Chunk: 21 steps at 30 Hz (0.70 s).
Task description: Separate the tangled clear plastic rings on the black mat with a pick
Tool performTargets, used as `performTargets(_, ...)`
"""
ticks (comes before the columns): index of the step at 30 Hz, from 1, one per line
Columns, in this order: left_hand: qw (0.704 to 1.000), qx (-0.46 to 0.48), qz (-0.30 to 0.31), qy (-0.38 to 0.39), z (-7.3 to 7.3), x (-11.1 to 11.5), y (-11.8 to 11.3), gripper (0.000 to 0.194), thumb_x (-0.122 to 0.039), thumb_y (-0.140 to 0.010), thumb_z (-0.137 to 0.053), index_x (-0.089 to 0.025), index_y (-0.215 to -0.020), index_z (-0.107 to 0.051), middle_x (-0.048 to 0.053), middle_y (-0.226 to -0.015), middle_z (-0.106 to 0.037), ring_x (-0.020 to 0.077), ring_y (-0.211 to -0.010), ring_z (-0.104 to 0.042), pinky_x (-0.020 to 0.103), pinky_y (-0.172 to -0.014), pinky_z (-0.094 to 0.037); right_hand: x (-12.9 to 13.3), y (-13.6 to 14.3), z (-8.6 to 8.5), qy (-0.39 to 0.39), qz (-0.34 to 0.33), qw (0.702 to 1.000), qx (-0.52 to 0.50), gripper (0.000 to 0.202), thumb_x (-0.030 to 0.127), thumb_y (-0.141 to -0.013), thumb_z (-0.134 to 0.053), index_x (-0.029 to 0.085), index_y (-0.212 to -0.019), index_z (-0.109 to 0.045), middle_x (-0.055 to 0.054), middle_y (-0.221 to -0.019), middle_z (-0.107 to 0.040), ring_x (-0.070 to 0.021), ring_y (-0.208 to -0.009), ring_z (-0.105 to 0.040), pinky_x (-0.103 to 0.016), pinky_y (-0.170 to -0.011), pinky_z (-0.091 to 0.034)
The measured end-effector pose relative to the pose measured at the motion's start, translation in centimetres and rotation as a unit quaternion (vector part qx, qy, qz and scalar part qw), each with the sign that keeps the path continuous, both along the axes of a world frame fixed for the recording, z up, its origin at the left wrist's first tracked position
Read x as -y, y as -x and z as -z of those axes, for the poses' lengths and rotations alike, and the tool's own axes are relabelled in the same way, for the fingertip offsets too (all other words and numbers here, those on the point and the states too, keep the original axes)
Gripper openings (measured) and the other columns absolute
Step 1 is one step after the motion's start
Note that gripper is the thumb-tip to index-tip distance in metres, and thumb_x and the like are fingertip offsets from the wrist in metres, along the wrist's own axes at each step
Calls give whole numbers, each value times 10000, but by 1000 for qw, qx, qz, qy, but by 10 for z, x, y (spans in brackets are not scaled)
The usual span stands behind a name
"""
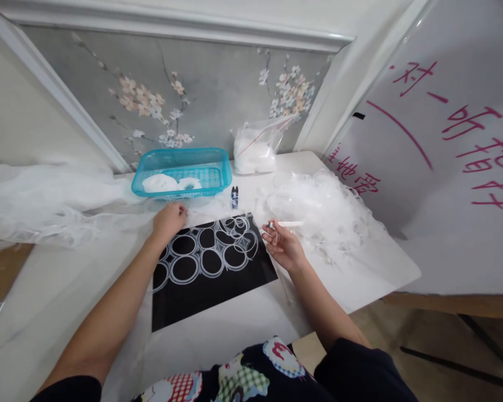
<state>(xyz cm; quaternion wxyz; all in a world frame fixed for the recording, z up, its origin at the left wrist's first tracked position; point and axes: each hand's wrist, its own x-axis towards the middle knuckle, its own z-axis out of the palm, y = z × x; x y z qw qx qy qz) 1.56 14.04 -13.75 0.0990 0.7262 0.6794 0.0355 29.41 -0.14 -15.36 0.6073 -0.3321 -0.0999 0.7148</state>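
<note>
Your left hand (169, 219) lies flat, fingers loosely curled and gripping nothing, pressing the sheer white fabric at the top left corner of the black pattern board (209, 273). Your right hand (284, 245) is half closed, thumb and forefinger pinching a thin white tool (285, 224) (a pen or applicator, too small to tell) just off the board's right edge.

The likely trouble, as I judge it: with only 1 hand pinning the cloth, a pull from the loose heap of transparent rings (322, 209) beside your right wrist could drag the fabric off the white circles. Your right forearm could also sweep that heap. The small dark clip (235, 196) by the blue basket (180, 170) sits near your reach too.
</note>
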Motion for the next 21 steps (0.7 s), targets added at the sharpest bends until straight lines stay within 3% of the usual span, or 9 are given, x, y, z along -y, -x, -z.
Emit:
performTargets(3, 998, -9, 10, -62, -19, 25, -5, 259, -286, -924, -416, -195, -1024, -636, 111, -1149, -647, 294, -1008, -618, 334, -704, -459, 3, 1, -1, -19, -17, 1000, 14, 244, 337, -632, -852, 221, -764, -682, -11, -790, -722, -102, -611, -642, -110, -294, -270)
performTargets(6, 984, 0, 30, -173, -41, 52, -11, 241, -323, -957, -402, -207, -991, -610, 84, -1072, -651, 268, -986, -615, 304, -634, -420, 6, 3, 0, -42, -30, 997, 56, 265, 384, -624, -847, 227, -752, -677, -30, -846, -722, -141, -682, -656, -148, -337, -308)
performTargets(8, 979, 18, 40, -199, -50, 62, -13, 221, -322, -965, -406, -210, -968, -597, 66, -1043, -654, 241, -938, -623, 295, -603, -394, 7, 5, 1, -50, -38, 995, 78, 278, 405, -626, -842, 225, -759, -678, -42, -875, -723, -154, -710, -658, -159, -356, -315)
performTargets(13, 985, 47, 39, -160, -49, 58, -5, 162, -295, -950, -443, -208, -954, -579, 54, -997, -664, 229, -857, -634, 301, -610, -385, 9, 11, 3, -55, -45, 994, 84, 237, 384, -677, -822, 218, -777, -686, -33, -843, -719, -134, -704, -656, -148, -372, -302)
performTargets(18, 989, 43, 30, -136, -47, 51, 9, 156, -286, -935, -432, -208, -949, -567, 70, -1040, -668, 251, -926, -635, 303, -633, -395, 8, 14, 4, -57, -30, 995, 82, 246, 366, -655, -838, 214, -768, -682, -10, -772, -694, -114, -654, -642, -137, -364, -287)
performTargets(21, 997, 35, 33, -62, -48, 47, 15, 141, -270, -908, -454, -205, -967, -565, 62, -969, -698, 256, -892, -653, 308, -655, -395, 8, 14, 5, -44, -20, 995, 91, 257, 367, -639, -843, 211, -763, -680, -12, -755, -691, -119, -631, -633, -148, -352, -273)
